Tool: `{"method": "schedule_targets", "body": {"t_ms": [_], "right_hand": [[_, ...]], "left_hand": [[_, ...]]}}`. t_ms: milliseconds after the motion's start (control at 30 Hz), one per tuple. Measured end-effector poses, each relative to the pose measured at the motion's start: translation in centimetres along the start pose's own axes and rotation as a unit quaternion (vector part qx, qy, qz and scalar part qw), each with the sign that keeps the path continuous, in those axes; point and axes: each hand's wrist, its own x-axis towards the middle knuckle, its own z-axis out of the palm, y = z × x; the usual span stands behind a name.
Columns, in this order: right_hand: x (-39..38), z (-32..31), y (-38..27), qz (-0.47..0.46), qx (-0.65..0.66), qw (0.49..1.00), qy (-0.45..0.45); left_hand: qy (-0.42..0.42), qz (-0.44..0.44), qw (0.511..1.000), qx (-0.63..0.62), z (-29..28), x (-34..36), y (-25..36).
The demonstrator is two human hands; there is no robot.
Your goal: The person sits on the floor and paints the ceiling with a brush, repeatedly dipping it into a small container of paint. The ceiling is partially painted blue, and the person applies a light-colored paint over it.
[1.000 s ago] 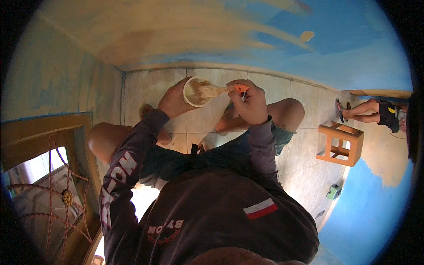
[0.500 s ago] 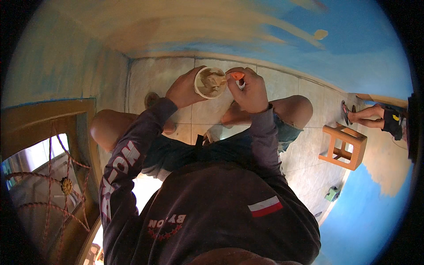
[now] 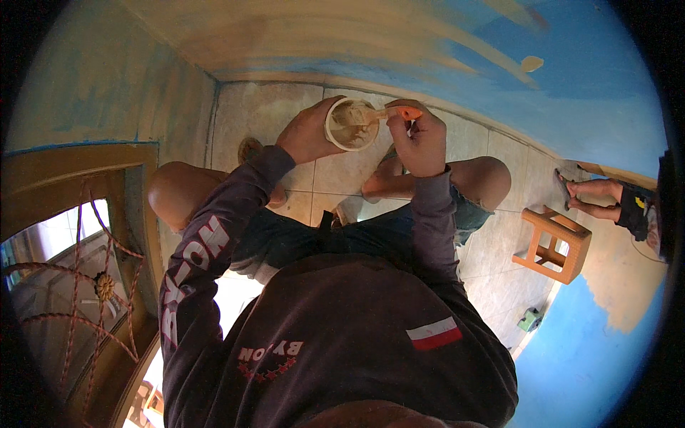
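Left hand (image 3: 311,131): curled round cup (image 3: 352,148)
Right hand (image 3: 422,143): closed round brush (image 3: 391,112)
Brush: tip at cup's mouth
Stool (image 3: 576,253): orange

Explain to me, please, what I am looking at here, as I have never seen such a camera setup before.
There is no machine here: a person works with two bare hands. The view comes from the left of two wide fisheye cameras worn on the head, looking down, so straight edges bend near the rim and the person's own dark sweatshirt fills the lower middle.

The left hand holds a pale-rimmed cup, smeared inside with something beige. The right hand holds a brush by its orange handle, its other end at the cup's mouth.

Below is a tiled floor. To the right stand an orange-brown stool and another person, whose legs show.
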Motion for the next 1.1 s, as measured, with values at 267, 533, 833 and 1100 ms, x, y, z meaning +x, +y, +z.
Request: {"method": "schedule_targets", "body": {"t_ms": [267, 533, 833, 1100], "right_hand": [[-0.3, 0.4, 1.0, 0.011, 0.013, 1.0, -0.015], [-0.2, 1.2, 0.4, -0.009, -0.08, 0.995, -0.064], [-0.8, 1.5, 1.1, 0.001, -0.025, 1.0, -0.014], [-1.4, 1.8, 1.9, 0.058, 0.12, 0.987, 0.089]], "left_hand": [[0.002, -0.011, 1.0, -0.014, 0.0, 0.0, -0.2], [-0.008, -0.013, 1.0, -0.018, -0.2, -0.1, 0.6], [0.005, 0.015, 1.0, -0.02, 0.1, -0.2, -0.4], [0.035, -0.008, 0.999, 0.002, -0.5, 0.0, -0.6]]}}
